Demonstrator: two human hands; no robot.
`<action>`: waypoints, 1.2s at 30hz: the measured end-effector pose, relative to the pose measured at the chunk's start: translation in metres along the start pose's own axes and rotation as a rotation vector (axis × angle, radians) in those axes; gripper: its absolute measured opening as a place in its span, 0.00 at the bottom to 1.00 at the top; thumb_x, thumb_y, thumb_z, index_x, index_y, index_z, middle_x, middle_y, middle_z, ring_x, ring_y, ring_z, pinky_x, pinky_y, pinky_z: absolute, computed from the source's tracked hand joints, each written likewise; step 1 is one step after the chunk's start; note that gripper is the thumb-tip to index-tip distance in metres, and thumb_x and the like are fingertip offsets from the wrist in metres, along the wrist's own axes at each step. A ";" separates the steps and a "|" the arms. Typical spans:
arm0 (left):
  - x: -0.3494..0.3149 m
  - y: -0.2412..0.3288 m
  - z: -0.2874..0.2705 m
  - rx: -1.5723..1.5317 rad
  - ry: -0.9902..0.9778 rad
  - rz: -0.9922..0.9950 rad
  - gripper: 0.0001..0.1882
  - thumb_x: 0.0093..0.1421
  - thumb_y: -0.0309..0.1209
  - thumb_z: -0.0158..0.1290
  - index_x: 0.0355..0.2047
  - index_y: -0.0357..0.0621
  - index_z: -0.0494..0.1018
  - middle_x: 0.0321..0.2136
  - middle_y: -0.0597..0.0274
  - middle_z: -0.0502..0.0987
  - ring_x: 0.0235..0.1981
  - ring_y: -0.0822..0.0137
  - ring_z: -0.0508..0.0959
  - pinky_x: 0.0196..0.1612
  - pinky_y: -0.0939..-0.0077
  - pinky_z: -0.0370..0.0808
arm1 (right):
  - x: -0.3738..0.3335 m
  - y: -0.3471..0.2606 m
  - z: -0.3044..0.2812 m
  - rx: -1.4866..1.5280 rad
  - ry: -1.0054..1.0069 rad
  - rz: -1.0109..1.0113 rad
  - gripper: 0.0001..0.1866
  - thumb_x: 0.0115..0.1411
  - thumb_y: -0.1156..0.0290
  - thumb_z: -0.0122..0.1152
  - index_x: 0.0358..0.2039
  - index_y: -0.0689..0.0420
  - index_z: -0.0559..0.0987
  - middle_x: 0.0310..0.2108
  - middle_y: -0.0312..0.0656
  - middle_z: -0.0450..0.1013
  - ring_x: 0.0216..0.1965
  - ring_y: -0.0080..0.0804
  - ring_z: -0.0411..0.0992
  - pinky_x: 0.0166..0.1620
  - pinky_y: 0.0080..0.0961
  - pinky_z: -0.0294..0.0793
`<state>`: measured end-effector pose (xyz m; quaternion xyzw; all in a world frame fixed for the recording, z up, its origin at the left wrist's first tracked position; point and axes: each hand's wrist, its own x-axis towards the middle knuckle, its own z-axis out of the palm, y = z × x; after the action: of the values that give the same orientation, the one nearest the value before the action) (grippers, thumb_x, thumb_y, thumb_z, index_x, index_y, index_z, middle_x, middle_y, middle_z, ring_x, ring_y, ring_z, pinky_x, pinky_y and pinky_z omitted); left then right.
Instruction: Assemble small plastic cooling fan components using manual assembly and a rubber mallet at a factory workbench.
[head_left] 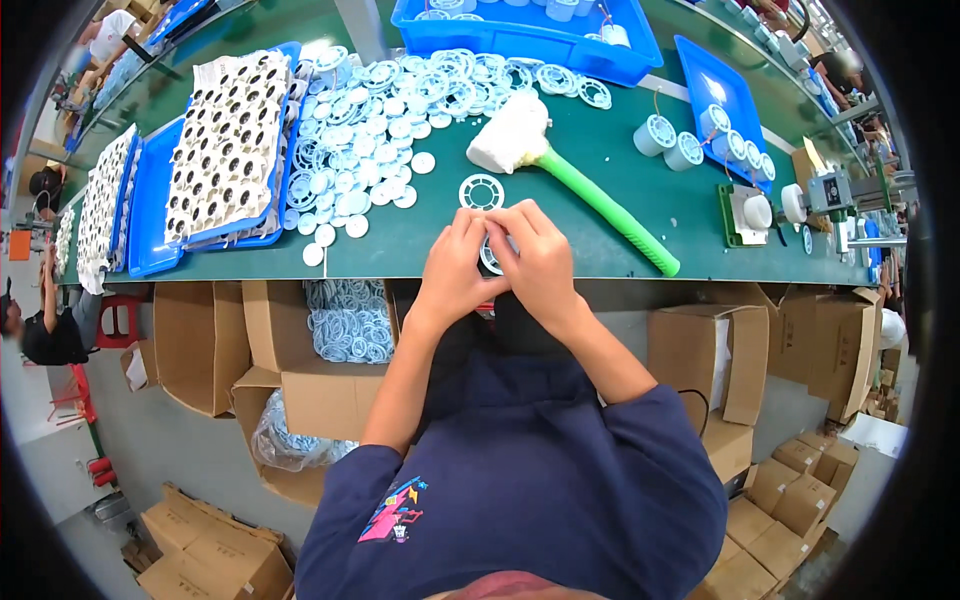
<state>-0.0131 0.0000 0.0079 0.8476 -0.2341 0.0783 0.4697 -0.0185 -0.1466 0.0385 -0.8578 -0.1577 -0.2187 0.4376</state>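
At the table's near edge my left hand point(455, 268) and my right hand point(545, 262) meet, fingertips together. Between them shows part of a pale, spoked plastic ring point(489, 259). My left fingers and thumb curl round its side. The fingers of my right hand are pinched over its far part, hiding what is in them. Just beyond lies another spoked ring point(481, 178), flat on the green table point(400, 255). A mallet with a white head point(512, 135) and green handle point(610, 212) rests right of it.
Pale blue rings and discs point(370, 130) are heaped at the left, beside stacked trays of dark-holed parts point(225, 145). A blue bin point(530, 45) stands behind. White cylinders point(684, 152) and a small bench fixture point(745, 212) stand right. Open cartons point(205, 345) sit under the table.
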 end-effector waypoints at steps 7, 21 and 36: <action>0.002 -0.001 0.003 0.001 0.044 0.058 0.34 0.46 0.34 0.72 0.52 0.39 0.71 0.47 0.52 0.74 0.46 0.45 0.78 0.47 0.55 0.77 | -0.003 0.009 0.002 0.037 0.020 0.060 0.07 0.69 0.75 0.57 0.43 0.62 0.80 0.40 0.49 0.73 0.44 0.47 0.72 0.49 0.40 0.73; -0.001 -0.002 0.003 0.015 0.082 0.050 0.39 0.45 0.33 0.73 0.59 0.44 0.73 0.50 0.54 0.77 0.45 0.50 0.80 0.48 0.58 0.77 | -0.008 0.008 -0.008 0.244 -0.063 0.289 0.13 0.75 0.73 0.50 0.51 0.66 0.78 0.45 0.52 0.75 0.43 0.47 0.76 0.48 0.36 0.76; -0.003 0.001 0.011 0.122 0.380 -0.067 0.39 0.49 0.34 0.76 0.59 0.37 0.72 0.48 0.50 0.75 0.45 0.50 0.80 0.46 0.59 0.79 | 0.017 0.048 -0.014 -0.345 -0.251 -0.051 0.15 0.56 0.64 0.75 0.40 0.53 0.79 0.43 0.43 0.69 0.39 0.43 0.78 0.34 0.37 0.79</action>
<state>-0.0171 -0.0084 0.0014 0.8517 -0.1080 0.2352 0.4556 0.0148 -0.1842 0.0218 -0.9363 -0.1927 -0.1450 0.2554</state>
